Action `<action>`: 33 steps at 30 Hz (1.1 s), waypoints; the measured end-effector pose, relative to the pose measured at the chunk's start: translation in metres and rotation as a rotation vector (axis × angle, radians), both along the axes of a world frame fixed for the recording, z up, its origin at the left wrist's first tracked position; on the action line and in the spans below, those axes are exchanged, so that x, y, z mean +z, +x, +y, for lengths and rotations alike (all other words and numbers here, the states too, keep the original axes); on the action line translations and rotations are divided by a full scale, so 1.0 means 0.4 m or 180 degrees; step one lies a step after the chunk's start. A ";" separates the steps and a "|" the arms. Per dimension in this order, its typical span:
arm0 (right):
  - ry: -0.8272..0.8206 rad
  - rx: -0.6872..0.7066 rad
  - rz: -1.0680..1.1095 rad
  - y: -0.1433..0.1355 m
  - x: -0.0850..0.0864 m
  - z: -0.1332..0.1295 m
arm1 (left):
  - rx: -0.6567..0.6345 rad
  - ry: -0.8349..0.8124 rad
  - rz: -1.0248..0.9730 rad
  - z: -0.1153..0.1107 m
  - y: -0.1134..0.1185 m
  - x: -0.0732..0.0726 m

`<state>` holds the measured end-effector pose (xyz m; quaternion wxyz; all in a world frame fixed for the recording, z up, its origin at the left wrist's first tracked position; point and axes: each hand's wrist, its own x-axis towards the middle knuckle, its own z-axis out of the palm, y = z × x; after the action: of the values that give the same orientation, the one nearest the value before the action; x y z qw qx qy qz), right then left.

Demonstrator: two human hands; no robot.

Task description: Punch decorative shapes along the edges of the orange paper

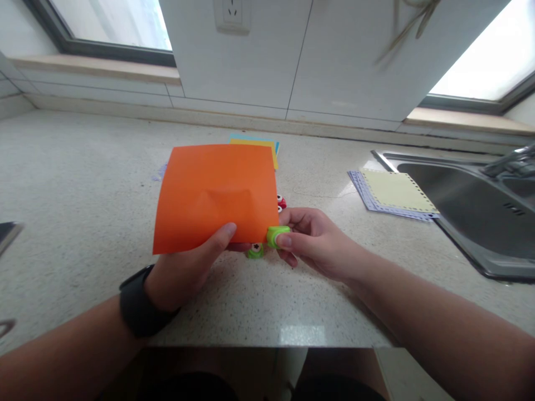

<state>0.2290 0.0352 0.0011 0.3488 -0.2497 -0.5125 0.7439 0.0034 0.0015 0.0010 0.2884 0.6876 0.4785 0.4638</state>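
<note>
An orange sheet of paper point(217, 189) is held up above the counter by my left hand point(204, 250), thumb on top and fingers underneath. My right hand point(317, 239) grips a small green craft punch point(276, 236) between thumb and fingers. That punch sits at the sheet's lower right corner. Another green punch point(255, 251), marked with a dark flower shape, lies on the counter just below the paper's edge. A red punch point(282, 202) shows partly behind the sheet's right edge. Whatever lies under the orange paper is hidden.
Yellow and blue sheets point(254, 141) lie behind the orange one. To the right, cream and lilac sheets with punched edges point(393, 192) rest beside a steel sink point(472, 206). Purple scraps point(160, 172) lie left. A dark object point(8, 234) is at the far left edge.
</note>
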 end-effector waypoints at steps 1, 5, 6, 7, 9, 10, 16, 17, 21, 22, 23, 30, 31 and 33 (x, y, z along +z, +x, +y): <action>0.0002 -0.0010 0.0007 0.000 0.000 0.000 | 0.0008 -0.0001 -0.0005 0.000 0.000 0.000; 0.0005 -0.0030 -0.0037 -0.001 0.002 -0.001 | 0.0045 0.0012 0.0030 -0.001 -0.001 0.001; 0.0005 -0.0030 -0.0043 -0.001 0.003 -0.001 | 0.0041 0.0007 0.0029 -0.002 -0.001 0.002; 0.0007 -0.0035 -0.0044 -0.001 0.003 -0.001 | 0.0037 -0.0009 0.0022 -0.002 -0.001 0.002; 0.0015 -0.0042 -0.0037 -0.002 0.004 -0.001 | 0.0051 -0.0063 -0.0012 -0.002 0.001 0.001; 0.0017 -0.0042 -0.0034 -0.003 0.004 -0.002 | 0.0055 -0.0101 -0.0030 -0.003 0.002 0.000; -0.0002 -0.0082 -0.0023 -0.005 0.003 -0.007 | 0.0113 -0.0156 0.0001 -0.004 -0.003 -0.004; -0.0014 -0.0102 -0.0039 -0.006 0.003 -0.008 | 0.0119 -0.0144 0.0053 -0.005 -0.005 -0.005; -0.0009 -0.0176 -0.0144 -0.008 0.003 -0.010 | 0.0154 -0.0087 0.0151 -0.005 -0.009 -0.008; 0.0008 -0.0178 -0.0133 -0.009 0.002 -0.011 | 0.0190 -0.0066 0.0168 -0.005 -0.009 -0.009; 0.0020 -0.0164 -0.0107 -0.009 0.002 -0.011 | 0.0228 -0.0051 0.0194 -0.004 -0.009 -0.010; 0.0035 -0.0176 -0.0060 -0.014 -0.002 -0.013 | 0.0240 -0.0025 0.0358 -0.004 -0.013 -0.014; 0.0027 -0.0186 -0.0071 -0.015 -0.002 -0.014 | 0.0226 -0.0027 0.0367 -0.004 -0.014 -0.014; 0.0018 -0.0198 -0.0084 -0.017 0.000 -0.015 | 0.0257 -0.0001 0.0374 -0.005 -0.015 -0.013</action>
<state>0.2224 0.0291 0.0010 0.3656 -0.2743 -0.5111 0.7279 -0.0025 -0.0006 -0.0041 0.2410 0.6937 0.5220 0.4338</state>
